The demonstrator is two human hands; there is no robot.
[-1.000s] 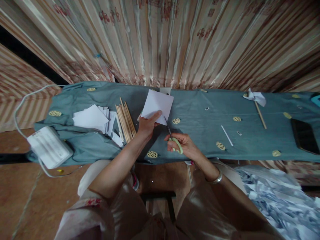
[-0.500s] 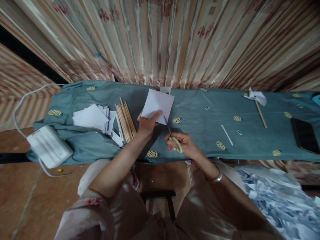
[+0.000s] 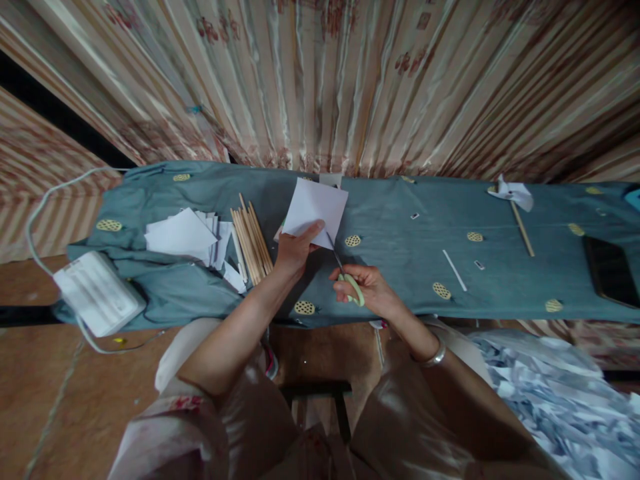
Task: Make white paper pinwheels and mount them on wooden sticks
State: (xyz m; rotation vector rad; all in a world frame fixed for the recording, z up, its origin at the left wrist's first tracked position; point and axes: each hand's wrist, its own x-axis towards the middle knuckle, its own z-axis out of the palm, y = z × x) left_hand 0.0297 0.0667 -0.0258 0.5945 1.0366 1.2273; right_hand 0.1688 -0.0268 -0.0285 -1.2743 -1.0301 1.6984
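Observation:
A square sheet of white paper [image 3: 315,205] is pinched at its lower edge by my left hand [image 3: 295,252], thumb on top. My right hand [image 3: 367,287] is closed round the light green handles of a pair of scissors [image 3: 356,291]. The dark blades reach up to the lower right corner of the paper and overlap it. Just left of my left hand lies a bundle of thin wooden sticks [image 3: 251,243]. My left fingers under the sheet are mostly hidden.
A stack of white paper pieces [image 3: 183,233] and a white power box [image 3: 100,293] with a cable lie left. Rightward are a paper strip [image 3: 455,271], a paper pinwheel [image 3: 517,195] on a stick and a phone [image 3: 611,270]. Paper scraps [image 3: 560,400] fill a bag below right.
Almost nothing differs. Both hands, the paper and the scissors stay in nearly the same place.

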